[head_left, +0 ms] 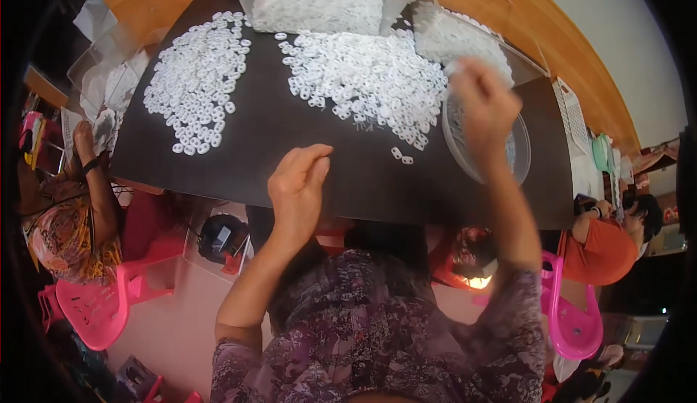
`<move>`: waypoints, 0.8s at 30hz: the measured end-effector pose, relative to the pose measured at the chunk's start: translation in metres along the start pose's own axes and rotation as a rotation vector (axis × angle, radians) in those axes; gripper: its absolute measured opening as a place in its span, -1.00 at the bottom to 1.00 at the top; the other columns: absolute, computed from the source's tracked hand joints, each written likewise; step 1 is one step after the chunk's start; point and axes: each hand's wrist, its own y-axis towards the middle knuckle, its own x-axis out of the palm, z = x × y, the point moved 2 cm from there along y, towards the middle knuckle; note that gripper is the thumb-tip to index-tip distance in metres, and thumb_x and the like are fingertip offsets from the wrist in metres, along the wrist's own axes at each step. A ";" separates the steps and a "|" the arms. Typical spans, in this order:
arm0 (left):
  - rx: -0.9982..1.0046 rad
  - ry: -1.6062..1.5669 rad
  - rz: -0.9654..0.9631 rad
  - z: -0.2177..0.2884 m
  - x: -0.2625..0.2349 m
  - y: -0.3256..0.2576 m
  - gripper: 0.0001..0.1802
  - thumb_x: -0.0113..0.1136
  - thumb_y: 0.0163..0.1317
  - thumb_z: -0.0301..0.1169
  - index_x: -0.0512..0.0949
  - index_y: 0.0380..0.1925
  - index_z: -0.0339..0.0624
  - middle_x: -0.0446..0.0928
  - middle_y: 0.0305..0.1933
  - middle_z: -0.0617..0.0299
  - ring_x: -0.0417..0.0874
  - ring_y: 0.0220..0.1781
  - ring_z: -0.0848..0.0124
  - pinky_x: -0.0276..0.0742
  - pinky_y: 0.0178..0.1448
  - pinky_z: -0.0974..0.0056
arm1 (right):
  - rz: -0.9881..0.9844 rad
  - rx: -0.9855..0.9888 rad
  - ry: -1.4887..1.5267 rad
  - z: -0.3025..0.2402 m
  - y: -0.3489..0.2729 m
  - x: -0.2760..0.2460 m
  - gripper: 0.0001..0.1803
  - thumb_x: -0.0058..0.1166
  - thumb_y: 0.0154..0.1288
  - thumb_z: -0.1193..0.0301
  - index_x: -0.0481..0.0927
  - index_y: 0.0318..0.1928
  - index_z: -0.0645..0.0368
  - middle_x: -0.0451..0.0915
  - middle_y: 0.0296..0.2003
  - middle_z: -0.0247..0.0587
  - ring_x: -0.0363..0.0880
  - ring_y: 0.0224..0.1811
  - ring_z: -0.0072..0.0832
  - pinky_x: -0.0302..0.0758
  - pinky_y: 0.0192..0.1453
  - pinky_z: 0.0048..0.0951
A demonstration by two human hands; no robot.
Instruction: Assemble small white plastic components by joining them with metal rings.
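Note:
My left hand [298, 189] hovers over the near edge of the dark table. Its fingers are curled against the thumb, and what they hold, if anything, is hidden. My right hand [488, 109] is raised at the right, above a round clear tub [524, 157] with small grey metal pieces in it. Its fingers are closed and slightly smeared by motion; a whitish bit shows at the fingertips, too blurred to name. Between and beyond my hands spreads a heap of small white oval plastic pieces with two holes [363, 72]. Two loose white pieces [401, 156] lie at its near side.
Another white heap [196, 80] covers the table's left side. A large clear bin [319, 11] of white pieces stands at the back, with a second clear bin [465, 36] right of it. People sit at left [72, 214] and right [602, 247], near pink chairs [102, 308].

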 end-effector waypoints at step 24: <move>0.697 0.450 -0.318 0.005 0.063 0.032 -0.93 0.19 -0.01 -0.47 0.51 -0.54 -0.20 0.47 -0.53 0.19 0.51 -0.43 0.34 0.40 -0.41 0.34 | -0.158 -0.432 -0.345 0.052 0.064 -0.017 -0.84 0.07 0.10 0.53 0.64 -0.29 0.24 0.61 -0.36 -0.11 0.58 -0.31 -0.34 0.46 -0.23 -0.38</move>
